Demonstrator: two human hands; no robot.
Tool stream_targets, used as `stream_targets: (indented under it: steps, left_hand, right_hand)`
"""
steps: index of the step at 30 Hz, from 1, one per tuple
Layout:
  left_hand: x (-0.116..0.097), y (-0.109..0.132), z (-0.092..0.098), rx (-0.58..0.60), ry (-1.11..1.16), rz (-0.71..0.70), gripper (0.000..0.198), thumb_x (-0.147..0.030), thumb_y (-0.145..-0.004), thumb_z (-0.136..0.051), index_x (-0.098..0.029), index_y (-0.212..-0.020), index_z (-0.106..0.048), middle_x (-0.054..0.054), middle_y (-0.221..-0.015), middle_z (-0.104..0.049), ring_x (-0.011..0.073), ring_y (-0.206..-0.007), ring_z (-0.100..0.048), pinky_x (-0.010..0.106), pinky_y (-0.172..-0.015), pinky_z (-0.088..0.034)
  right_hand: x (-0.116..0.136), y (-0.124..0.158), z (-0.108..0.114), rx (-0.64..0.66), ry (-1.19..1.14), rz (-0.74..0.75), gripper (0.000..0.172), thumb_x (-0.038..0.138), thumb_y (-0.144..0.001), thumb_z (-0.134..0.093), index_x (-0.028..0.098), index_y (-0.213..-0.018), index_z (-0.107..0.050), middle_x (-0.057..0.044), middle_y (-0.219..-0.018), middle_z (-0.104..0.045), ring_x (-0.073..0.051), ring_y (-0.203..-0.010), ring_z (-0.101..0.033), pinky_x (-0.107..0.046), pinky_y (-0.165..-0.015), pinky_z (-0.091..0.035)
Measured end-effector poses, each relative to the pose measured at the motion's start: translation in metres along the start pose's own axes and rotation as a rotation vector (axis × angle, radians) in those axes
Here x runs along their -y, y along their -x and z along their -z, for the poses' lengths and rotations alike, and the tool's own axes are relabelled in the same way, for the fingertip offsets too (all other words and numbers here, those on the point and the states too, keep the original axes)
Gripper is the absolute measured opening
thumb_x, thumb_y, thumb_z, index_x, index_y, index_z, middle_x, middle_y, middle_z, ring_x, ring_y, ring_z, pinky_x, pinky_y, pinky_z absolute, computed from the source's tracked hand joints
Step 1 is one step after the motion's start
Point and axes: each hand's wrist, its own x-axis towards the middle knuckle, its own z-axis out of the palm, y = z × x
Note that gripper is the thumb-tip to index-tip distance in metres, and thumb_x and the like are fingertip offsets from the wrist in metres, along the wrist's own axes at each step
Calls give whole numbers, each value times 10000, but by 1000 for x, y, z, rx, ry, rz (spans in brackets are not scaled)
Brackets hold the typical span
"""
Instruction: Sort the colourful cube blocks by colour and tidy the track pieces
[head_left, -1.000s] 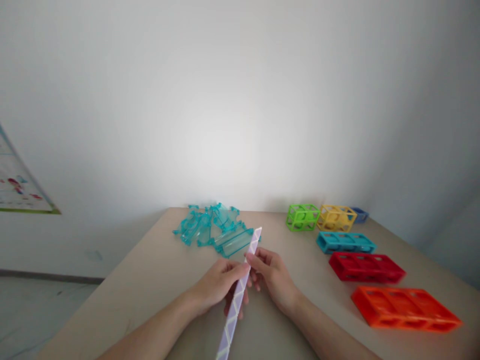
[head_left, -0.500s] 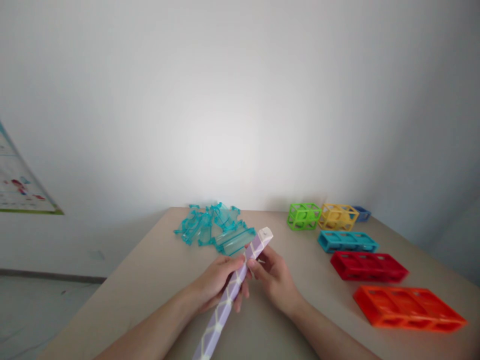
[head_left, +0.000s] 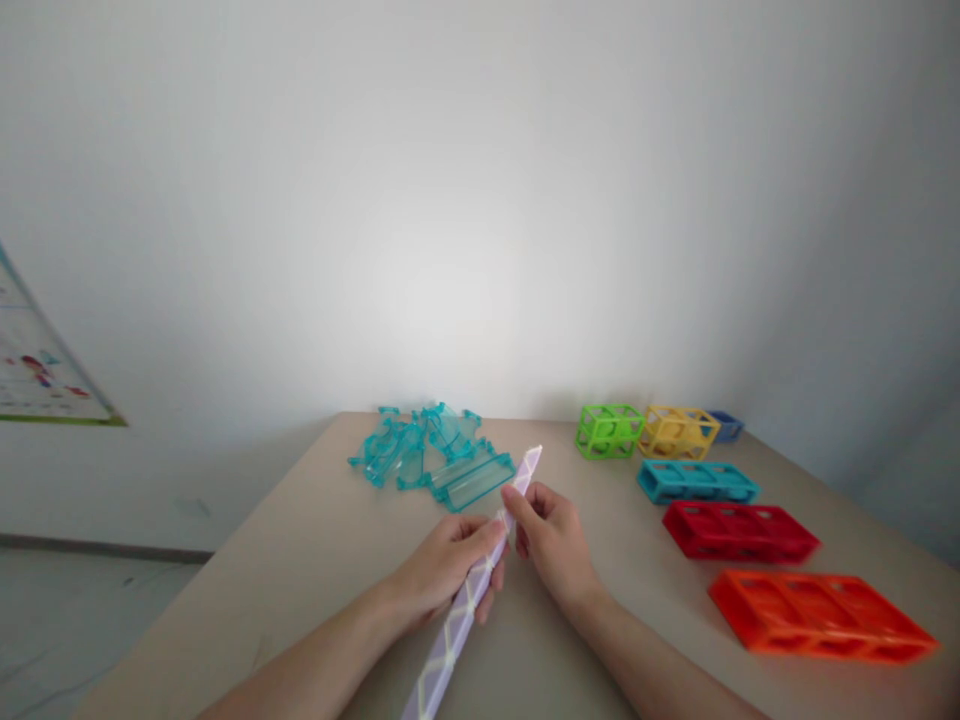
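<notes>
A long, straight snake puzzle (head_left: 460, 612) made of lavender wedges with white seams runs diagonally from the bottom of the head view up to its pale far tip. My left hand (head_left: 442, 565) is closed round its middle, thumb on top and fingers underneath. Farther up, my right hand (head_left: 551, 545) pinches the puzzle close to the far end between thumb and fingers. The near end is cut off by the bottom of the picture. Just beyond my hands lies a pile of clear teal plastic pieces (head_left: 472, 480).
Along the right of the table (head_left: 315, 560) stand open-framed plastic blocks: green (head_left: 609, 432), yellow (head_left: 677, 434), blue (head_left: 725, 427), teal (head_left: 697, 482), red (head_left: 739, 531) and orange (head_left: 821, 615). A white wall (head_left: 480, 200) rises behind. A poster (head_left: 45, 370) hangs at left.
The puzzle's far end has turned, so its square end face no longer shows and the tip looks pointed. My right thumb has moved up onto it, and my left hand has shifted slightly right.
</notes>
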Motion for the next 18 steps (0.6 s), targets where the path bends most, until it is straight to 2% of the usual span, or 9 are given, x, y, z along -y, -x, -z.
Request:
stream_targets:
  steps: [2,6,8,11,15,18]
  left_hand:
    - [2,-1,0,-3,-4,-9,433,-559,-831,-538,-145,-704,-550,-9,-522,-578,81,-309,-501,169,-310,-296]
    - [-1,-2,4,-22,-2,7,423,-557,-837,-520,-154,-711,-543,-16,-503,-565,101,-303,-504,184,-301,-327]
    - [-9,0,8,-70,-6,7,419,-554,-832,-527,-149,-730,-558,-19,-500,-560,101,-296,-495,187,-298,-321]
    - [-23,9,18,-207,-39,-15,416,-555,-819,-545,-141,-792,-576,-34,-507,-546,85,-282,-463,182,-297,-275]
    - [-43,32,48,-372,-103,22,460,-586,-788,-573,-143,-913,-566,-48,-538,-542,72,-320,-447,178,-329,-272]
    - [-66,56,82,-546,-215,34,461,-595,-796,-567,-157,-937,-536,-112,-484,-408,27,-337,-323,141,-366,-210]
  right_hand:
    - [-4,-1,-1,-4,5,-14,473,605,-740,-652,217,-550,-459,56,-402,-438,-99,-357,-383,-241,-384,-283]
    - [-9,-2,-1,67,-5,31,444,598,-774,-620,206,-593,-514,58,-457,-438,-90,-392,-369,-231,-394,-278]
    - [-11,-3,-2,104,1,44,422,592,-788,-608,202,-634,-558,58,-473,-443,-88,-400,-364,-228,-395,-269]
    - [-16,-6,-3,133,27,68,391,576,-799,-603,199,-696,-591,61,-494,-436,-87,-413,-354,-224,-401,-265]
    - [-23,-15,-2,117,93,111,374,547,-840,-556,200,-701,-565,58,-510,-433,-96,-435,-368,-225,-420,-282]
    - [-29,-21,-1,98,170,147,357,498,-868,-519,197,-681,-559,49,-521,-457,-105,-459,-406,-228,-449,-312]
